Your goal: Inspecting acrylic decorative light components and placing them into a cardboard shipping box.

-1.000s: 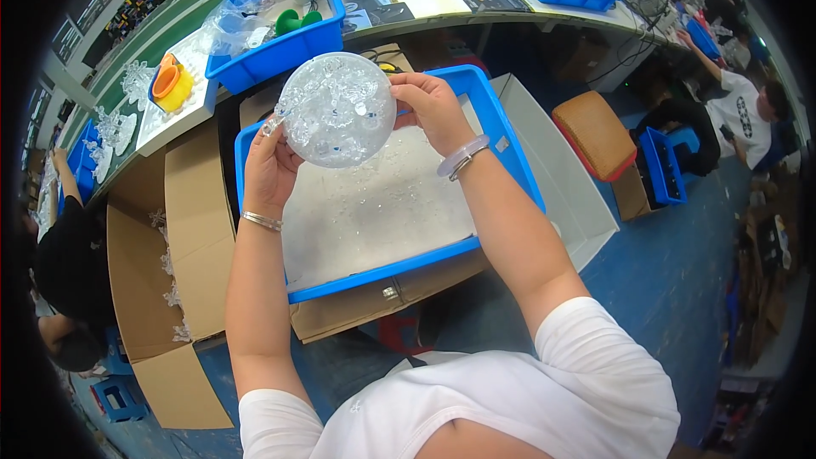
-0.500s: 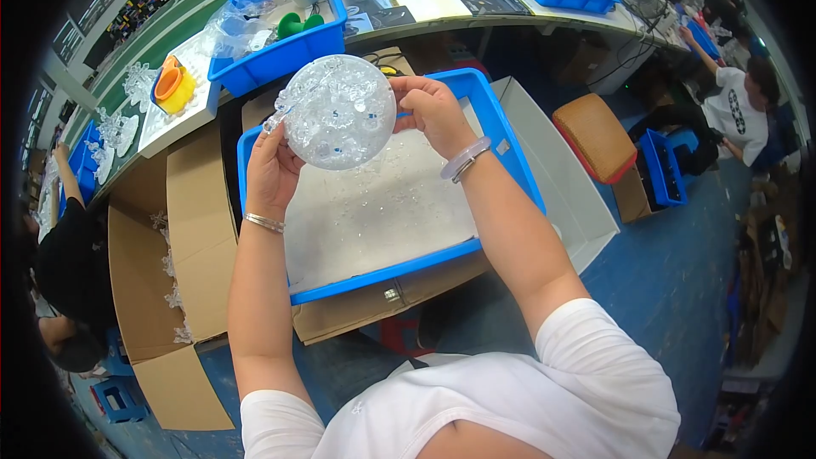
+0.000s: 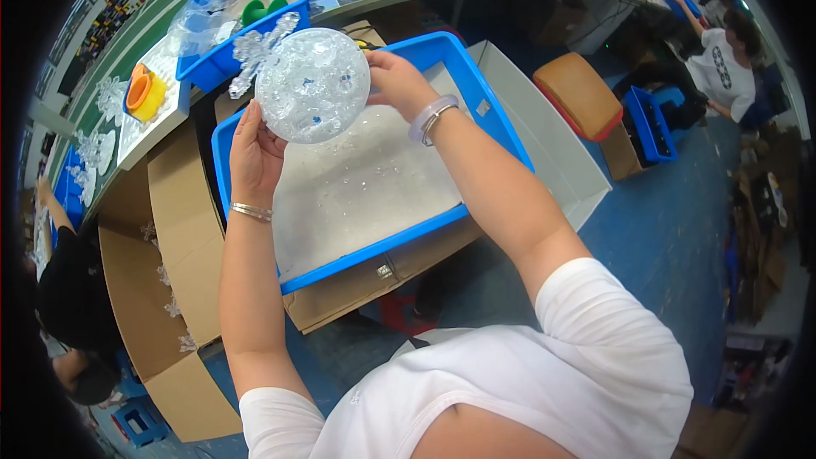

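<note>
Between my two hands is a round clear plastic disc (image 3: 310,89), raised over the far part of a large blue tray (image 3: 382,246). Small glittering bits and blue specks show in or on the disc. A clear snowflake-shaped piece (image 3: 255,49) juts from its upper left edge; I cannot tell whether the two are joined. My left hand (image 3: 257,151) grips the lower left rim, thumb up. On the right rim, my right hand (image 3: 398,85) has its fingers bent around the edge, partly hidden behind it. Loose clear bits lie scattered on the tray's whitish bottom.
An open cardboard box (image 3: 183,246) with clear pieces stands left of the tray. Beyond is a bench with a blue bin (image 3: 293,0) and yellow-orange cups (image 3: 146,95). A padded stool (image 3: 578,93) stands at right. Other people work at far left and far right.
The disc has turned, and the snowflake-shaped piece now stands out at its upper left. Both hands keep their hold. The whole view has shifted a little.
</note>
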Demonstrator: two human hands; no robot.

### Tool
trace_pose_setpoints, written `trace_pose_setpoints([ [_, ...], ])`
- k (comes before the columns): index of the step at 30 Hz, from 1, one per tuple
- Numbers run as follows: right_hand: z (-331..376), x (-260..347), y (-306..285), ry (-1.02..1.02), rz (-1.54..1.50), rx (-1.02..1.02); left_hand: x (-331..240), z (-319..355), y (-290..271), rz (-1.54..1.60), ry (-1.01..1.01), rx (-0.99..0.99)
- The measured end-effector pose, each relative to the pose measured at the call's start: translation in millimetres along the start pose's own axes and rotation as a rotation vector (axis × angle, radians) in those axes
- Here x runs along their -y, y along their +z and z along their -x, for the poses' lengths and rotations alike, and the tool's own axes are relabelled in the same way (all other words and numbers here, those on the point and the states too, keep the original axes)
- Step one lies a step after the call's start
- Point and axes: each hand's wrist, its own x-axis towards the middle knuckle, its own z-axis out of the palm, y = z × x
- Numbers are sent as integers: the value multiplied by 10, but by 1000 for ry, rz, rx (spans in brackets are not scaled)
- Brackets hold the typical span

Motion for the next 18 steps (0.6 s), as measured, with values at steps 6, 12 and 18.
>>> trace_pose_setpoints([
  [6, 143, 103, 139, 28, -643, 411, 125, 30, 38, 92, -51, 36],
  [12, 140, 163, 57, 12, -812, 504, 144, 1, 93, 331, -152, 195],
  [18, 169, 78, 173, -438, -358, 470, 227, 117, 76, 438, -220, 157],
])
